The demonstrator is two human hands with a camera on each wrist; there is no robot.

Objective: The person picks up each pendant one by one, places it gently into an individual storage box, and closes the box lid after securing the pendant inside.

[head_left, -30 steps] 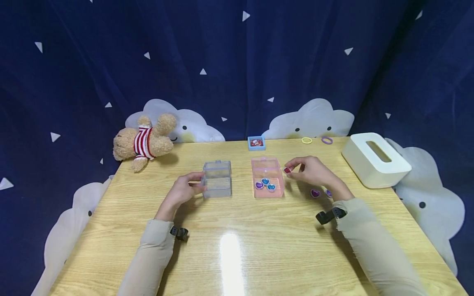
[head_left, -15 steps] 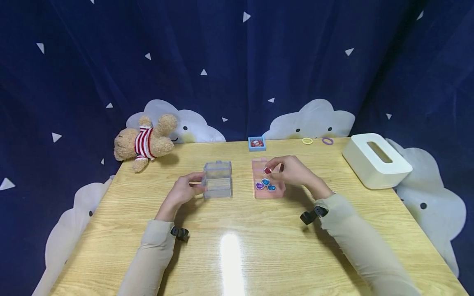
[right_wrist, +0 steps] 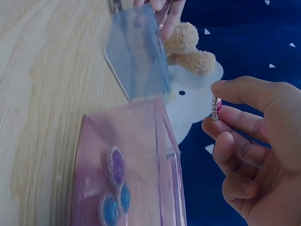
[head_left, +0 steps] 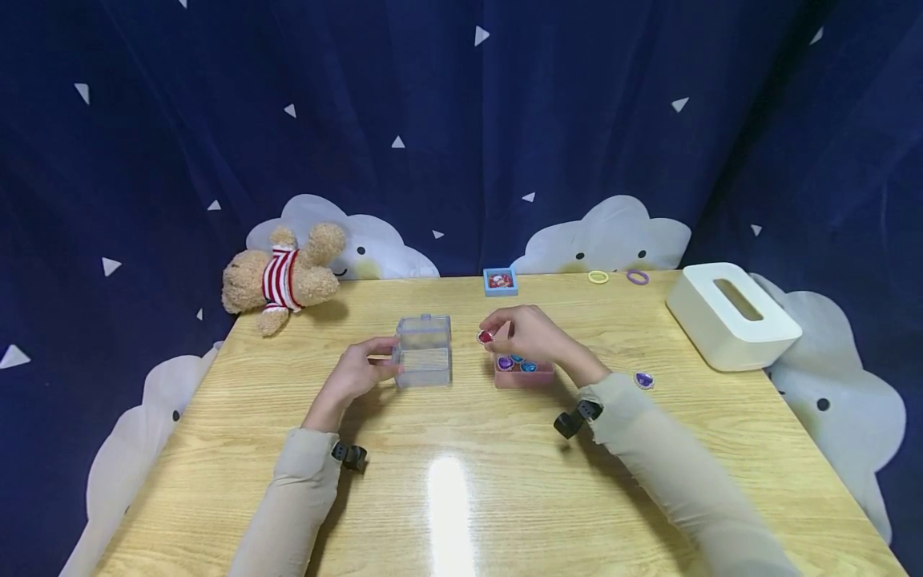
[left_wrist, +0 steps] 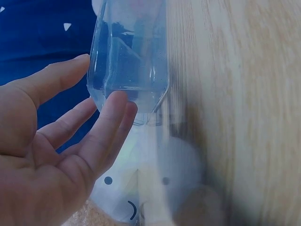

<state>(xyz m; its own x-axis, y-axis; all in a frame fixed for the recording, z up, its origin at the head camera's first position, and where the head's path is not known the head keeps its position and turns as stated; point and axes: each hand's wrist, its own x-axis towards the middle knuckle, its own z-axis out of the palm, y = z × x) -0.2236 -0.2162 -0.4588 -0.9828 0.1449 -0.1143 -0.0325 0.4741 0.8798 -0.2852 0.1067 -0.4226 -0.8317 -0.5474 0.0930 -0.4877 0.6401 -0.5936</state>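
My right hand [head_left: 530, 332] pinches a red jewel with a silver beaded edge [head_left: 485, 337] between thumb and fingers. It is above the left edge of the open pink plastic box [head_left: 526, 381], partly covering that box. Inside lie a purple jewel [head_left: 505, 364] and two blue jewels [head_left: 529, 366]. To the left stands a clear bluish plastic box [head_left: 424, 373] with its lid raised. My left hand [head_left: 353, 370] touches this box's left side with relaxed fingers and thumb. In the right wrist view, the red jewel [right_wrist: 216, 108] is seen edge-on between the fingertips.
A purple jewel [head_left: 644, 381] lies on the table to the right. At the back are a small blue-framed square [head_left: 501, 281], a yellow ring [head_left: 598, 277] and a purple ring [head_left: 638, 277]. A white tissue box [head_left: 735, 316] stands right, a teddy bear [head_left: 281, 276] lies left.
My right hand has carried the red jewel leftward, from the pink box's right side across to its left edge. The left hand stays at the bluish box.
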